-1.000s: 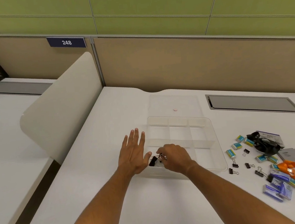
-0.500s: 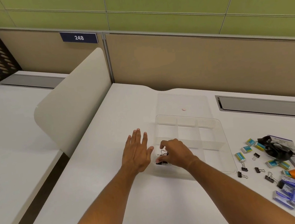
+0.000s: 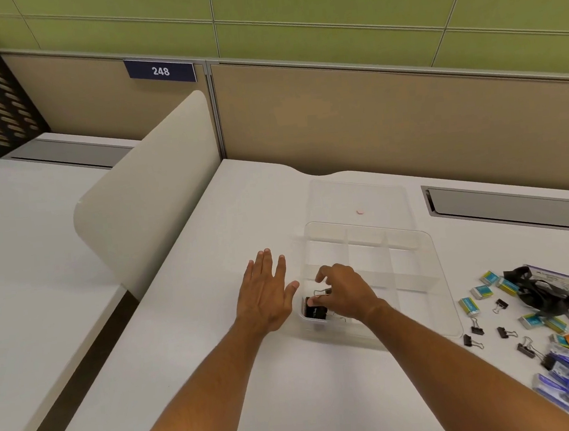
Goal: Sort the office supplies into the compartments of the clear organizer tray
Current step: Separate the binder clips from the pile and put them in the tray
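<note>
Binder clip (image 3: 315, 310) going into the organizer tray's (image 3: 430, 247) near-left compartment, centre frame.

My right hand (image 3: 346, 292) pinches its wire handle while my left hand (image 3: 266, 294) lies flat, fingers spread, just beside the tray wall. Next, I judge: let go, then reach lower right for the loose clips (image 3: 475, 331) and small boxes (image 3: 470, 305). A blue sign (image 3: 160, 70) upper left reads "248".

text: "248" | on: blue nameplate (image 3: 160, 70) | where: partition top

right hand (image 3: 346, 290) pinches binder clip (image 3: 315, 310) | in organizer tray (image 3: 445, 301) | left hand (image 3: 266, 294) flat beside
</note>
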